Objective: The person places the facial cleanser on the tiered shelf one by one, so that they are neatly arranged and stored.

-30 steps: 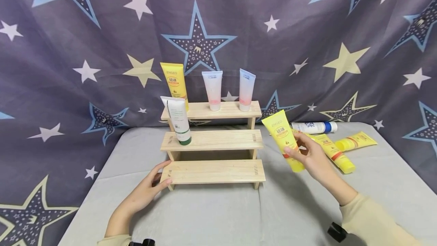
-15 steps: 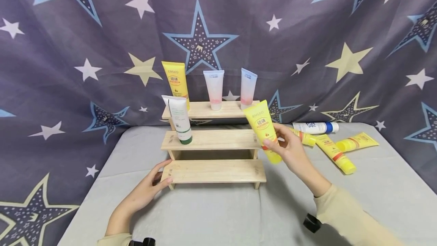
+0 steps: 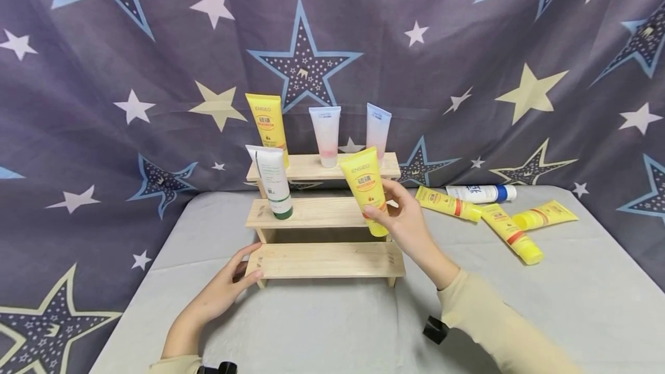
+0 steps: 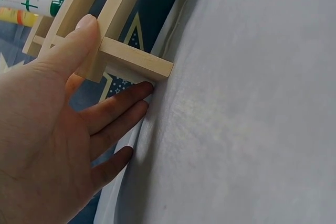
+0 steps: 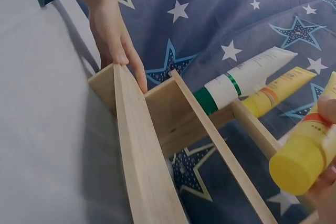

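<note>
In the head view, my right hand (image 3: pixel 405 218) holds a yellow squeeze tube (image 3: pixel 365 189) between thumb and fingers, tilted, its cap end down. It hangs over the right part of the middle step of a three-step wooden display stand (image 3: pixel 324 261). The right wrist view shows its yellow cap (image 5: pixel 296 166) above the boards. My left hand (image 3: pixel 220 290) pinches the left end of the lowest step, thumb on top, with other fingers spread beside the leg in the left wrist view. A white tube with green cap (image 3: pixel 272 183) stands at the left of the middle step.
On the top step stand another yellow tube (image 3: pixel 267 123), a pink-and-white tube (image 3: pixel 326 134) and a similar tube (image 3: pixel 378 126) partly hidden. Yellow tubes (image 3: pixel 511 232) and a white tube with blue cap (image 3: pixel 480 193) lie on the grey cloth at right. A star-patterned curtain (image 3: pixel 467 45) hangs behind.
My right hand has carried the yellow tube leftward and slightly up, from right of the stand to over its middle step. My left hand stays at the stand's left end.
</note>
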The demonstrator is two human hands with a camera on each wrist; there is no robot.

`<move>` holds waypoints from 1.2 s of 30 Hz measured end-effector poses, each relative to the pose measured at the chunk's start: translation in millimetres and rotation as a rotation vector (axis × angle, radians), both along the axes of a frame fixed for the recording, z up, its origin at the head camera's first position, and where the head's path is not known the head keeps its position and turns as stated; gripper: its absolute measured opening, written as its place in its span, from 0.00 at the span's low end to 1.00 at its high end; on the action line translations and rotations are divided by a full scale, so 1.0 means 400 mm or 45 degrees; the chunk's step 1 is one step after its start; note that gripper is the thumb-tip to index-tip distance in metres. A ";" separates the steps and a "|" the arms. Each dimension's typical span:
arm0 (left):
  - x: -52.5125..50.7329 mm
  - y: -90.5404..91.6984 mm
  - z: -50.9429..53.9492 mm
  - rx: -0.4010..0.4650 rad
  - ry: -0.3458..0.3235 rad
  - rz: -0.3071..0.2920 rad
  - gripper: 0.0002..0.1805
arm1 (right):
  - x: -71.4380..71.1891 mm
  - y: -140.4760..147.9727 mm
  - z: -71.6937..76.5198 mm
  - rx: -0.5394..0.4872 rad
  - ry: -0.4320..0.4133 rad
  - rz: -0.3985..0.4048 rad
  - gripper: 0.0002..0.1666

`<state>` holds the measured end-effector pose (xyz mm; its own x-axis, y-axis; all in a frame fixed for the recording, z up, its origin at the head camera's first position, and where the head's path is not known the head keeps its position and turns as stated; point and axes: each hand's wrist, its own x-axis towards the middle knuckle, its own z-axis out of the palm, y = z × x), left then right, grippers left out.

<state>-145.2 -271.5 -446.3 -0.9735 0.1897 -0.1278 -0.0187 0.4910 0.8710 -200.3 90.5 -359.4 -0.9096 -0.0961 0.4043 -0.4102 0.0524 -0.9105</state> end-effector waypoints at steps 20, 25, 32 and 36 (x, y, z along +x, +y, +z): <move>0.003 0.001 0.004 -0.010 -0.012 -0.013 0.34 | -0.046 -0.148 -0.020 -0.067 0.026 -0.018 0.29; 0.004 0.002 0.006 -0.016 -0.001 -0.014 0.34 | -0.057 -0.171 -0.028 -0.083 0.020 -0.040 0.29; 0.001 0.003 0.003 -0.030 -0.008 -0.012 0.35 | -0.075 -0.192 -0.042 -0.135 0.074 -0.072 0.29; 0.001 0.003 0.001 -0.037 -0.008 -0.010 0.35 | -0.086 -0.203 -0.051 -0.165 0.061 -0.078 0.29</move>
<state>-144.9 -270.3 -445.9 -0.9712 0.1935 -0.1392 -0.0199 0.5159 0.8564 -234.7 9.5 -379.7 -0.8916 0.0147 0.4526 -0.4529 -0.0378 -0.8908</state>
